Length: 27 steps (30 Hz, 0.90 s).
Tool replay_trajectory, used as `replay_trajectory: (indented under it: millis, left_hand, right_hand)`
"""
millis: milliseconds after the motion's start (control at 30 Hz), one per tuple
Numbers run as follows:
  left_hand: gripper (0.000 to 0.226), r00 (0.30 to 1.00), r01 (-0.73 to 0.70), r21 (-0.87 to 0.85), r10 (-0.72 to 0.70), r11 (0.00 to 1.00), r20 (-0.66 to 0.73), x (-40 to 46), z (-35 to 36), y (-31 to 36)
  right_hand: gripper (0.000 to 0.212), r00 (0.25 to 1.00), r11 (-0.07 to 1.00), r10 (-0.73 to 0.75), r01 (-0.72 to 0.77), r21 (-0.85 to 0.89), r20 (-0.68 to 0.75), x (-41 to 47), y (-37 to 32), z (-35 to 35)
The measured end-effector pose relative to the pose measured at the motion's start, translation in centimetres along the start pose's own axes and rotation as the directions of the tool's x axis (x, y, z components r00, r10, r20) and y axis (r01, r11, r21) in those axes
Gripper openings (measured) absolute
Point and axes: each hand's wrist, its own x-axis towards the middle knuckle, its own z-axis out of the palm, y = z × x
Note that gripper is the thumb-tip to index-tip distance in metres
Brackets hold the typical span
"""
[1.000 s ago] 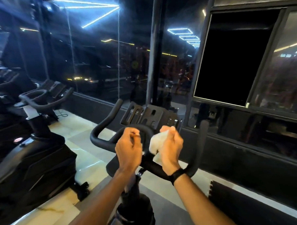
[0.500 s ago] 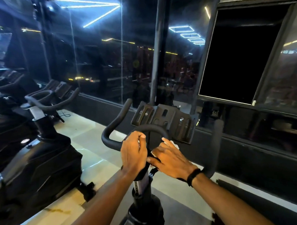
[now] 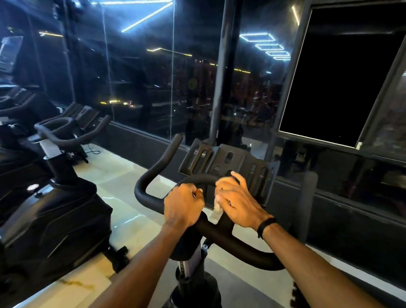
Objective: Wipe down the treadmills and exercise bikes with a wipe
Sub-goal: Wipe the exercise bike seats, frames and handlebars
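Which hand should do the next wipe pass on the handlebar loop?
Right. The right hand already lies on the loop of the handlebar with the wipe under it. The left hand has a grip on the bar, likely steadying it.

A gym at night: exercise bikes [image 3: 48, 207] are standing in a row on a pale tiled floor [image 3: 119, 180], facing dark glass walls [image 3: 143, 82] that are reflecting strip lights [image 3: 145, 16] overhead.
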Motion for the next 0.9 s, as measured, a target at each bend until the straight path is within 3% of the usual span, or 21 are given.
replay_trajectory:
  millis: [100,200,300,367,500,767,900]
  left_hand:
    - [0.030,1.000,0.028,0.008,-0.028,1.000,0.006,0.0,-0.3,0.3]
    - [0.026,0.999,0.052,0.010,-0.052,0.999,-0.004,0.0,-0.2,0.3]
    - [0.022,0.995,0.080,0.025,-0.078,0.997,-0.056,-0.1,0.1,0.6]
    - [0.022,0.993,0.082,0.019,-0.080,0.996,-0.084,-0.2,0.3,0.7]
    - [0.022,0.988,0.103,-0.005,-0.103,0.995,-0.119,-0.6,0.3,1.0]
    - [0.023,0.981,0.129,0.013,-0.126,0.992,-0.145,-0.6,0.1,1.4]
    - [0.021,0.983,0.125,0.035,-0.119,0.992,-0.137,0.1,0.6,1.0]
  right_hand:
    - [0.032,0.996,0.996,0.091,-0.091,0.004,0.008,0.1,-0.2,0.3]
    - [0.064,0.946,0.945,0.295,-0.310,0.103,0.133,-0.6,-2.2,-0.2]
    - [0.066,0.895,0.900,0.350,-0.403,0.166,0.276,-2.3,-4.3,-0.7]
    - [0.071,0.894,0.873,0.385,-0.433,0.226,0.228,-3.1,-5.3,-0.3]
    - [0.087,0.890,0.857,0.433,-0.455,0.241,0.142,-2.0,-4.8,0.6]
    - [0.104,0.897,0.910,0.412,-0.415,-0.014,0.160,3.2,-0.9,0.0]
    - [0.113,0.921,0.938,0.323,-0.281,-0.205,0.216,4.7,-0.2,-0.6]
